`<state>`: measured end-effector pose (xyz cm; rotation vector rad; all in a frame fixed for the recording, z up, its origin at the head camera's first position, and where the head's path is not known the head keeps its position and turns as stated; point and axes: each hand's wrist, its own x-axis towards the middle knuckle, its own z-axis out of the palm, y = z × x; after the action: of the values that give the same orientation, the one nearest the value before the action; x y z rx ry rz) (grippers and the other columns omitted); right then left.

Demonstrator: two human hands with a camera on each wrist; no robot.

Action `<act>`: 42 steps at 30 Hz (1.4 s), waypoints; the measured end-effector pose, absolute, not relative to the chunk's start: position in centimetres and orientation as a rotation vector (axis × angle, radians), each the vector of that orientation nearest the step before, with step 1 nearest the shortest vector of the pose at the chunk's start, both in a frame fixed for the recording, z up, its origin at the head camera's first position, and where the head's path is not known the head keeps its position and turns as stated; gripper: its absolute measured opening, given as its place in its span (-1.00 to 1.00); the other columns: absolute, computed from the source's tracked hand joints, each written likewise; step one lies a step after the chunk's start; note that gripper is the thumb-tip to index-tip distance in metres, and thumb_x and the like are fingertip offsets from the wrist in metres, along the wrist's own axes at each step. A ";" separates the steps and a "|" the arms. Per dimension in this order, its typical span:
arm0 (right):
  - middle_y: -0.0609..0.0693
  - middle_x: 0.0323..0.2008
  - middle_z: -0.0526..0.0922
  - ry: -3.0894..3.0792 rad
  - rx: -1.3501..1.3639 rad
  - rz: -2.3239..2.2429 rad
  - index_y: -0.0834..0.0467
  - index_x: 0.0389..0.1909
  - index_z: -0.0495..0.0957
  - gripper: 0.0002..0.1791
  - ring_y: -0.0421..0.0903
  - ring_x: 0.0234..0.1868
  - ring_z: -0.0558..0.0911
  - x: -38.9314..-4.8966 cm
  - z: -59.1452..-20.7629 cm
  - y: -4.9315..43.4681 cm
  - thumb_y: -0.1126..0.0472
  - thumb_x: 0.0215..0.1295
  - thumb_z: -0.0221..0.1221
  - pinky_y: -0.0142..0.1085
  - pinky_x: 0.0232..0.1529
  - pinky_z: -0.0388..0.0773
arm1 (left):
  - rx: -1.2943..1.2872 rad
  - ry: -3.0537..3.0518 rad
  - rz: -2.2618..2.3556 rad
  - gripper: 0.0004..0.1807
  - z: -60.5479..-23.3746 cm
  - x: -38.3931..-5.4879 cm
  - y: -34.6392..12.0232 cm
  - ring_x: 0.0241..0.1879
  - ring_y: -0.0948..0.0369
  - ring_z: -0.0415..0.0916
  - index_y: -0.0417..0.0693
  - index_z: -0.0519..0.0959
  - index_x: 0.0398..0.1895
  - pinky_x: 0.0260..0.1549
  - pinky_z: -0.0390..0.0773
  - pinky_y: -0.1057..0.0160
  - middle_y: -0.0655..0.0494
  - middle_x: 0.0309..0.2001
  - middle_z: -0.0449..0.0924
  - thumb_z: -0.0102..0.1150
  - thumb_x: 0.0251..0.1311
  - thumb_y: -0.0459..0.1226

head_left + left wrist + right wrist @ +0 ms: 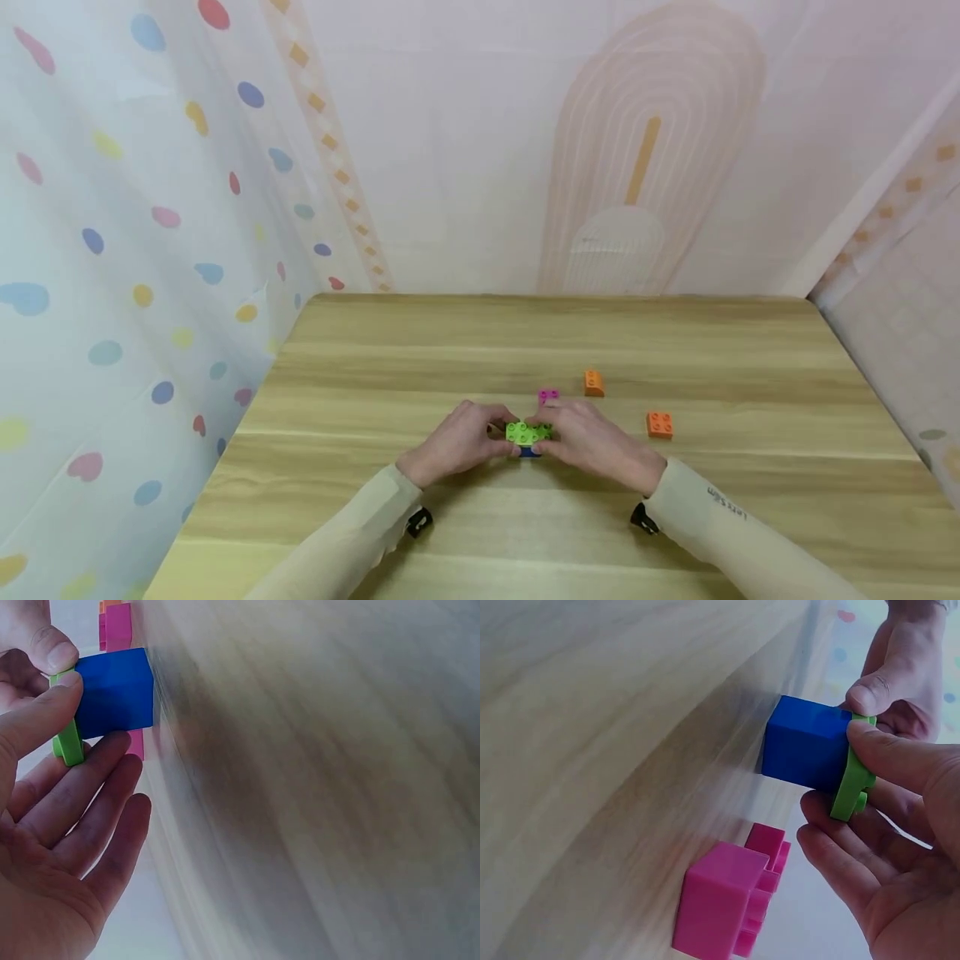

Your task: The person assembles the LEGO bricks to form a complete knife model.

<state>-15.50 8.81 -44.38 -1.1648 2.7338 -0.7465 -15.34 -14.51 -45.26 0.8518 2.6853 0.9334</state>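
Observation:
A flat lime-green toy brick with studs lies across the top of a taller blue brick on the table. My left hand pinches the green brick at its left end, thumb on the near side. At the other end my right hand grips it between thumb and fingers. In the right wrist view the blue brick stands with its base at the tabletop, and the green brick overhangs it. Both thumbs meet the green brick's near edge, close to the top of the blue one.
Pink bricks stand just beyond the right hand, partly hidden by it in the head view. An orange curved brick sits farther back, and an orange square brick lies to the right on the wooden table.

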 end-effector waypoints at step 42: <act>0.11 0.18 0.65 2.765 -0.914 -0.735 0.23 0.21 0.61 -0.44 0.10 0.18 0.62 -14.8 -44.5 15.1 0.02 0.29 0.44 0.05 0.24 0.57 | 0.791 2.725 0.833 -0.55 -45.4 -14.6 -14.8 -0.18 0.28 0.64 -0.05 0.67 0.04 -0.18 0.62 0.25 0.20 -0.16 0.74 0.50 0.19 -0.03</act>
<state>-14.83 15.14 -44.53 -0.9144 2.7652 -0.7346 -14.57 -14.79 -45.36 0.7913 2.7254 0.8326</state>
